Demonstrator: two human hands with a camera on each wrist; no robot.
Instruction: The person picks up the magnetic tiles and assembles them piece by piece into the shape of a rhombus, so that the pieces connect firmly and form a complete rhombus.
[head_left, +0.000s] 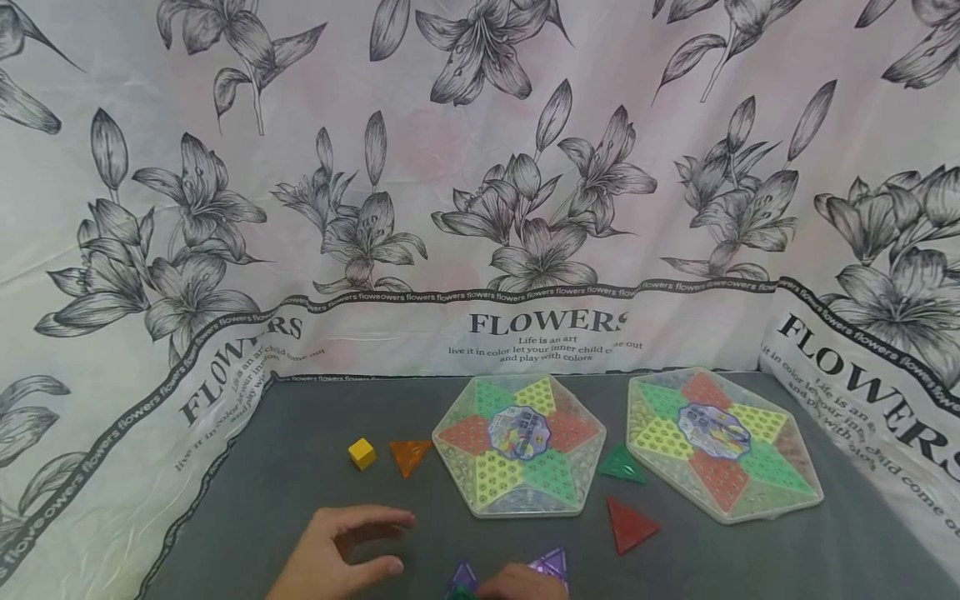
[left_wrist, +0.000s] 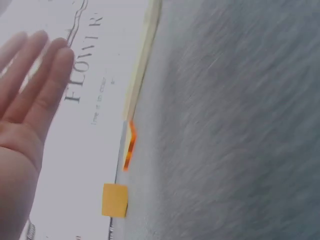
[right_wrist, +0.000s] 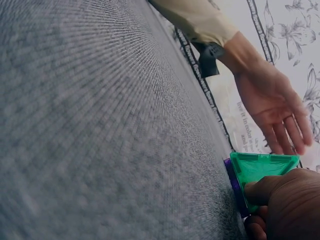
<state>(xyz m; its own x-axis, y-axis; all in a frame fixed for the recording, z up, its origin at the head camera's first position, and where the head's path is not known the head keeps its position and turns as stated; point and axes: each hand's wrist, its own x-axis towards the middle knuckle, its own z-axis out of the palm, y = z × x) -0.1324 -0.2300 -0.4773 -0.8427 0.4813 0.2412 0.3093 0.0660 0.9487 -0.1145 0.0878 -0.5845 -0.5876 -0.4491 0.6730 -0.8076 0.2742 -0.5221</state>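
In the head view the left hand (head_left: pixel 341 550) hovers over the grey cloth, fingers apart with nothing between them, nearest to an orange triangle (head_left: pixel 410 456) and a yellow cube (head_left: pixel 362 453). At the bottom edge, the right hand (head_left: pixel 525 582) is partly cut off, among purple pieces (head_left: pixel 552 564). The right wrist view shows the right hand (right_wrist: pixel 292 200) gripping a green translucent piece (right_wrist: pixel 257 167), thumb on its face, with a purple piece (right_wrist: pixel 236 187) against its side. The left hand (left_wrist: pixel 30 95) has extended fingers in the left wrist view.
Two hexagonal star-patterned boxes (head_left: pixel 491 492) (head_left: pixel 798 492) lie at the back centre and right. A green triangle (head_left: pixel 624 467) and a red triangle (head_left: pixel 630 527) lie by them. Flowered cloth (head_left: pixel 547 333) rises behind and at the sides.
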